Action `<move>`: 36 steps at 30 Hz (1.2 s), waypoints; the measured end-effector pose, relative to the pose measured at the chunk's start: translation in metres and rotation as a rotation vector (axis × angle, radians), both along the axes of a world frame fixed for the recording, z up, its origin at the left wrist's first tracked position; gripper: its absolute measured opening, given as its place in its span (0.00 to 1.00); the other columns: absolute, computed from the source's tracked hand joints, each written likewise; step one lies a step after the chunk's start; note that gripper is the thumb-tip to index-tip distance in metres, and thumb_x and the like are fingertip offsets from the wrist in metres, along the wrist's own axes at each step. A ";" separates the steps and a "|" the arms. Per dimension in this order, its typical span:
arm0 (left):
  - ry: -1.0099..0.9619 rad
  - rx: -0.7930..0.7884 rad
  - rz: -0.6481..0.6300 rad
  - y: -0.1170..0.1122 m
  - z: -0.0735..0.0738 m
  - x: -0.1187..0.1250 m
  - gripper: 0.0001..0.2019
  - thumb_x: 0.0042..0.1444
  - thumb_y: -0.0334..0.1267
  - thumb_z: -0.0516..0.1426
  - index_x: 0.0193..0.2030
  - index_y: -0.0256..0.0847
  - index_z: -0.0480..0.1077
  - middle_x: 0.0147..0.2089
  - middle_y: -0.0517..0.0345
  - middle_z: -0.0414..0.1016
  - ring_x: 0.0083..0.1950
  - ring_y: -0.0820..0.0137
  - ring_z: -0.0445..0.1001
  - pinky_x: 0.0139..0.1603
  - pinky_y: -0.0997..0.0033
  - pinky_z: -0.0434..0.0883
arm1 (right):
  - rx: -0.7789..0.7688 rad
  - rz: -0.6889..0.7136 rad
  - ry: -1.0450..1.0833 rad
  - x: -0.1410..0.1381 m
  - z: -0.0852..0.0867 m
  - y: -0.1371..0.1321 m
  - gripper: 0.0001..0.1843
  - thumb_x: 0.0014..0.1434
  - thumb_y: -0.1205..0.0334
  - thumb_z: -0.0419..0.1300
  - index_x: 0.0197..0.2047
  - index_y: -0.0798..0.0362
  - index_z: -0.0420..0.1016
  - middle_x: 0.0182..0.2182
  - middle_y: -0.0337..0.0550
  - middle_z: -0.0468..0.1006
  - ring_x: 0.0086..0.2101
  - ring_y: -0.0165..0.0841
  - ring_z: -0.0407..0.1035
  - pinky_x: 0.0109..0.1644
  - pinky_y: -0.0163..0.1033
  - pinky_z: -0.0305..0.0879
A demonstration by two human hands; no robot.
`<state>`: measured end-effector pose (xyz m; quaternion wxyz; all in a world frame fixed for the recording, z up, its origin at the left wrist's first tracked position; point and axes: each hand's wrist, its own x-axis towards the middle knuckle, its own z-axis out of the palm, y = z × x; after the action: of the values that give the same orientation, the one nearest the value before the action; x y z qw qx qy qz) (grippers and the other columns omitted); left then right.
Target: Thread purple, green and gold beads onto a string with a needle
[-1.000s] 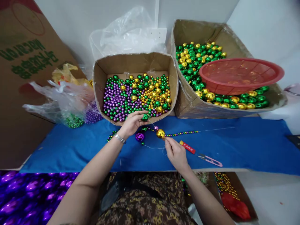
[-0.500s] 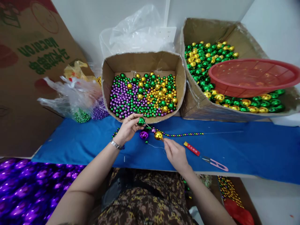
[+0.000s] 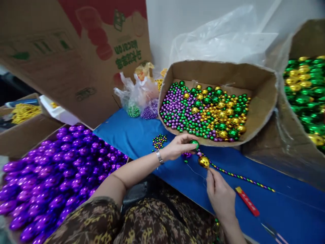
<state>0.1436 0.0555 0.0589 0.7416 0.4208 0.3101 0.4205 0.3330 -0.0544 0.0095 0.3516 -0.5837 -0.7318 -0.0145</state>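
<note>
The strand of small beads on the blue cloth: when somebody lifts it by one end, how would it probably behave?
The strand of small beads would probably hang floppy, since thin thread extends bare from its end. Its shiny beads might feel slippery; their small size suggests little weight.

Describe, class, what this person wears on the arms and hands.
The left hand and right hand are bare, without gloves. A silver, linked metal band circles the left wrist; whether watch or bracelet is unclear. The left sleeve is short, dark brown with a yellowish floral print. No band shows on the right wrist.
</note>
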 end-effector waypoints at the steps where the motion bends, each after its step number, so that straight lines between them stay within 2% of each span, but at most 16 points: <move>1: -0.036 -0.036 0.005 -0.002 -0.001 0.001 0.21 0.46 0.41 0.68 0.46 0.38 0.72 0.40 0.54 0.74 0.37 0.73 0.73 0.40 0.68 0.72 | -0.056 -0.018 0.041 -0.001 0.001 -0.001 0.17 0.68 0.55 0.47 0.46 0.55 0.73 0.33 0.50 0.81 0.29 0.37 0.76 0.34 0.37 0.68; 3: -0.081 -0.087 0.029 -0.006 -0.001 -0.001 0.21 0.45 0.41 0.68 0.46 0.38 0.73 0.40 0.55 0.74 0.37 0.72 0.74 0.41 0.66 0.73 | -0.181 -0.019 0.113 -0.004 0.004 -0.003 0.18 0.68 0.53 0.47 0.47 0.54 0.72 0.31 0.48 0.80 0.29 0.37 0.75 0.32 0.37 0.67; 6: -0.090 -0.109 0.086 -0.008 0.000 -0.006 0.21 0.44 0.38 0.69 0.46 0.39 0.72 0.39 0.56 0.74 0.37 0.73 0.74 0.41 0.65 0.73 | -0.289 0.070 0.188 -0.007 0.009 -0.004 0.17 0.69 0.55 0.45 0.49 0.53 0.70 0.35 0.48 0.79 0.32 0.36 0.75 0.36 0.38 0.69; 8: -0.071 -0.093 0.112 -0.008 0.000 -0.009 0.21 0.44 0.37 0.69 0.45 0.39 0.72 0.39 0.57 0.74 0.36 0.73 0.74 0.42 0.65 0.73 | -0.284 0.105 0.215 -0.009 0.011 -0.004 0.17 0.69 0.57 0.44 0.50 0.53 0.70 0.38 0.50 0.77 0.35 0.36 0.74 0.39 0.39 0.70; 11: -0.012 -0.028 0.121 -0.008 -0.002 -0.010 0.19 0.45 0.36 0.69 0.44 0.39 0.72 0.41 0.55 0.76 0.39 0.71 0.75 0.42 0.67 0.73 | -0.256 0.049 0.254 -0.010 0.013 -0.001 0.16 0.68 0.57 0.46 0.49 0.52 0.72 0.37 0.48 0.75 0.36 0.36 0.73 0.40 0.39 0.69; 15: 0.046 0.075 0.095 -0.012 -0.001 -0.007 0.18 0.46 0.35 0.68 0.45 0.38 0.72 0.47 0.50 0.77 0.45 0.68 0.75 0.44 0.68 0.73 | -0.273 -0.015 0.339 -0.011 0.014 -0.002 0.13 0.67 0.55 0.50 0.42 0.51 0.73 0.33 0.44 0.75 0.35 0.35 0.72 0.41 0.38 0.68; 19: 0.059 0.095 0.047 -0.016 0.002 -0.006 0.18 0.48 0.36 0.67 0.46 0.39 0.72 0.49 0.49 0.76 0.46 0.67 0.75 0.45 0.67 0.74 | -0.370 -0.010 0.485 -0.012 0.011 -0.003 0.13 0.65 0.53 0.52 0.38 0.51 0.73 0.31 0.42 0.75 0.30 0.33 0.72 0.35 0.36 0.67; 22: 0.073 0.117 -0.020 -0.014 0.006 -0.010 0.20 0.51 0.40 0.65 0.51 0.41 0.71 0.53 0.47 0.74 0.47 0.66 0.75 0.46 0.65 0.74 | -0.458 0.027 0.686 -0.011 0.004 -0.002 0.13 0.63 0.52 0.54 0.38 0.51 0.72 0.29 0.41 0.75 0.26 0.31 0.71 0.31 0.35 0.67; 24: 0.107 0.167 -0.042 -0.007 0.010 -0.017 0.21 0.56 0.46 0.60 0.55 0.41 0.69 0.55 0.47 0.73 0.48 0.65 0.75 0.46 0.64 0.74 | -0.493 0.033 0.803 -0.010 0.001 -0.002 0.13 0.62 0.51 0.55 0.38 0.52 0.72 0.27 0.39 0.74 0.25 0.30 0.70 0.30 0.34 0.66; 26: 0.248 0.274 0.012 0.008 0.012 -0.025 0.20 0.60 0.49 0.55 0.54 0.40 0.70 0.51 0.47 0.75 0.47 0.65 0.75 0.45 0.64 0.74 | -0.503 0.020 0.872 -0.008 0.000 -0.002 0.13 0.61 0.50 0.56 0.38 0.52 0.72 0.26 0.38 0.74 0.25 0.30 0.70 0.29 0.34 0.66; 27: 0.382 0.357 0.070 0.018 0.013 -0.029 0.19 0.61 0.48 0.54 0.52 0.39 0.70 0.47 0.48 0.77 0.45 0.65 0.76 0.44 0.65 0.73 | -0.500 0.011 0.892 -0.007 0.000 -0.002 0.13 0.61 0.50 0.57 0.38 0.52 0.72 0.26 0.38 0.74 0.25 0.30 0.70 0.30 0.34 0.66; 30: 0.952 0.682 0.208 0.054 0.011 -0.037 0.12 0.60 0.42 0.55 0.44 0.38 0.73 0.40 0.51 0.78 0.40 0.65 0.75 0.44 0.65 0.71 | -0.485 -0.014 0.918 -0.006 0.002 -0.001 0.14 0.60 0.50 0.57 0.38 0.52 0.72 0.25 0.38 0.73 0.25 0.30 0.70 0.30 0.34 0.67; 31: 1.138 0.783 0.200 0.065 0.009 -0.037 0.10 0.59 0.39 0.55 0.43 0.38 0.73 0.40 0.51 0.78 0.40 0.64 0.74 0.45 0.64 0.70 | -0.480 -0.020 0.918 -0.006 0.002 0.000 0.14 0.60 0.49 0.57 0.38 0.52 0.72 0.25 0.38 0.73 0.25 0.31 0.70 0.30 0.34 0.67; 33: 1.427 0.928 0.103 0.084 0.005 -0.034 0.09 0.59 0.34 0.54 0.41 0.37 0.73 0.40 0.48 0.77 0.43 0.61 0.73 0.47 0.61 0.68 | -0.469 -0.027 0.901 -0.006 0.002 0.000 0.14 0.60 0.49 0.57 0.38 0.52 0.73 0.26 0.38 0.74 0.25 0.31 0.70 0.31 0.34 0.68; 36: 1.650 1.018 -0.024 0.099 -0.001 -0.026 0.09 0.59 0.30 0.52 0.41 0.35 0.73 0.40 0.44 0.75 0.45 0.58 0.72 0.49 0.60 0.66 | -0.447 -0.028 0.850 -0.006 0.001 -0.001 0.15 0.61 0.49 0.56 0.39 0.52 0.73 0.27 0.39 0.74 0.26 0.31 0.70 0.31 0.35 0.68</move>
<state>0.1178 0.1543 0.0583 0.0242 0.8574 0.5093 0.0693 0.3272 -0.0552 0.0105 0.4853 -0.6091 -0.5002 0.3784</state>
